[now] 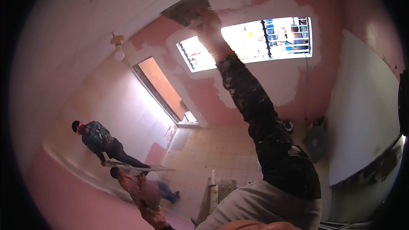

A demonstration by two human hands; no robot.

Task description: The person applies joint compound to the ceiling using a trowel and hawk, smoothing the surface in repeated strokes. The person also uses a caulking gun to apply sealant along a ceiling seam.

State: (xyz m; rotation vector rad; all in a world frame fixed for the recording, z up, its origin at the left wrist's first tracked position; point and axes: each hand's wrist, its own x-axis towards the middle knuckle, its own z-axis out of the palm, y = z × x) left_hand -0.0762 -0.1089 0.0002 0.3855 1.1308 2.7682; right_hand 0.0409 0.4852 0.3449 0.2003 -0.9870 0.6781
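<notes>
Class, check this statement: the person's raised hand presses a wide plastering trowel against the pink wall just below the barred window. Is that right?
Not quite. The head view shows the right hand pressing the wide plastering trowel against the pink wall above the barred window, near the ceiling, not below it. The rest holds: the arm is raised and its grip is closed on the trowel.
</notes>
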